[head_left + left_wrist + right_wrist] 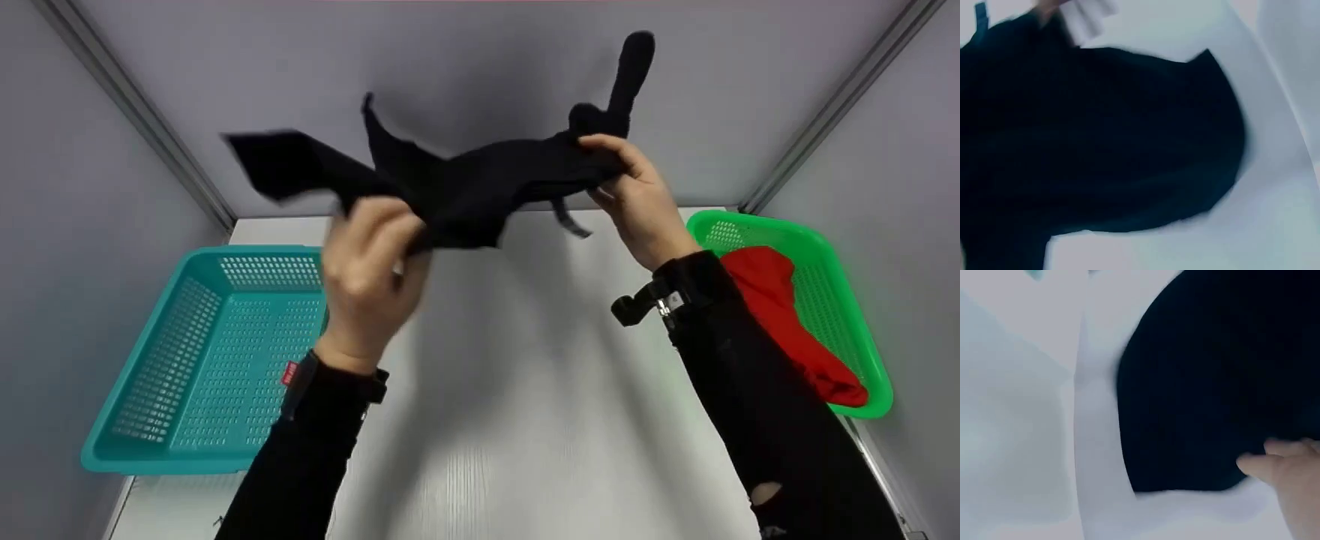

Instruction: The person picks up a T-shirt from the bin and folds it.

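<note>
From the head view, a black garment [457,184] was held up above the white tabletop [525,420], gripped at one end by the left hand [371,274] and at the other by the right hand [637,199], apparently so it could be spread out. A teal basket [202,360] was seen at the left edge, a green basket [847,300] with a red cloth [787,322] at the right edge. In the left wrist view the garment [1100,146] was blurred. In the right wrist view its edge [1213,382] was pinched by fingers [1275,464].

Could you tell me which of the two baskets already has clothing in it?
The green basket by the right arm: a red garment lies in it. The teal basket on the left shows only bare mesh.
</note>
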The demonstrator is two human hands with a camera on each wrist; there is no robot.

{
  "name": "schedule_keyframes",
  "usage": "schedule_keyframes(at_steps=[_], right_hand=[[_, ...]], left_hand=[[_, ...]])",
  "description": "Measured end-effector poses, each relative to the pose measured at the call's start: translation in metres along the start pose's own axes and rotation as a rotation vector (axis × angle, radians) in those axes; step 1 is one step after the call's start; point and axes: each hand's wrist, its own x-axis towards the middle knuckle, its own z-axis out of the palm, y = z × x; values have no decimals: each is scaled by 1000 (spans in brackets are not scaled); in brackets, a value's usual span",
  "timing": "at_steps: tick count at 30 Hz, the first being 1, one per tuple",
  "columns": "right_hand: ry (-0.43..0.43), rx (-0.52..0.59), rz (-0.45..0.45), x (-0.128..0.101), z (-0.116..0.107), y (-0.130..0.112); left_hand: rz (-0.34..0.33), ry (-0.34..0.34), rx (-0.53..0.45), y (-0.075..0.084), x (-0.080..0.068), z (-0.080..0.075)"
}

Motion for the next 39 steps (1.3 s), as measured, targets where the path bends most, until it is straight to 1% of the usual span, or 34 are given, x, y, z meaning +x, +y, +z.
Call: schedule_keyframes(at_steps=[1, 2, 3, 4, 5, 6, 7, 8, 9, 10, 11, 12, 13, 14, 16, 17, 18, 20, 21, 23, 24, 25, 26, 27, 28, 29, 30, 33, 35, 36, 37, 39], right_hand=[[71, 1, 36, -1, -9, 1], [147, -8, 72, -4, -19, 4], [215, -68, 103, -7, -29, 8], [275, -148, 134, -11, -40, 14], [322, -253, 171, -15, -50, 20], [350, -376, 202, -20, -60, 27], [362, -492, 232, -25, -68, 35], [352, -612, 248, -29, -76, 44], [322, -737, 256, -34, -81, 52], [278, -840, 256, -38, -84, 61], [218, -932, 239, -43, -86, 70], [148, -996, 212, -49, -86, 81], [67, -1055, 173, -55, -84, 93], [-20, -1114, 130, -63, -80, 106], [-210, -1199, 76, -81, -70, 133], [-300, -1223, 70, -92, -64, 147], [-391, -1235, 87, -104, -58, 160], [-553, -1267, 145, -126, -46, 182], [-620, -1287, 174, -136, -42, 191], [-714, -1313, 201, -153, -39, 204], [-748, -1317, 190, -158, -41, 208], [-773, -1319, 170, -162, -44, 211], [-785, -1313, 145, -164, -49, 212], [-785, -1306, 113, -165, -55, 212], [-777, -1288, 94, -165, -62, 210], [-765, -1268, 70, -163, -69, 208], [-749, -1256, 45, -161, -76, 206], [-690, -1232, 11, -156, -96, 199], [-662, -1208, 17, -152, -106, 194], [-653, -1200, 25, -151, -110, 193], [-647, -1190, 33, -150, -114, 192], [-639, -1169, 47, -148, -118, 192]], left_hand=[[59, -108, 49, 5, -14, 3], [115, -238, 80, 10, -30, 6], [158, -384, 86, 15, -47, 10], [181, -541, 84, 21, -65, 13], [181, -702, 61, 26, -82, 17], [147, -866, 22, 31, -98, 21], [89, -1012, -20, 36, -111, 23], [24, -1131, -50, 40, -123, 25], [-36, -1215, -58, 42, -132, 27], [-97, -1272, -61, 42, -138, 27], [-155, -1300, -68, 41, -143, 28], [-205, -1303, -70, 38, -147, 29], [-241, -1291, -72, 33, -150, 30], [-263, -1271, -62, 27, -154, 31], [-314, -1257, -32, 13, -162, 31], [-337, -1257, -10, 7, -167, 31], [-355, -1266, 13, 0, -173, 30], [-379, -1323, 69, -9, -185, 29], [-389, -1370, 94, -13, -191, 28], [-385, -1473, 130, -16, -204, 26], [-372, -1529, 142, -17, -209, 25], [-360, -1576, 145, -16, -214, 24], [-342, -1600, 140, -16, -219, 24], [-328, -1609, 127, -15, -222, 23], [-310, -1604, 112, -14, -224, 23], [-282, -1584, 99, -14, -226, 23], [-254, -1548, 90, -15, -227, 24], [-209, -1394, 78, -20, -228, 27], [-222, -1329, 106, -25, -229, 27], [-258, -1315, 124, -28, -230, 26], [-302, -1316, 143, -30, -232, 24], [-385, -1353, 195, -34, -236, 17]])
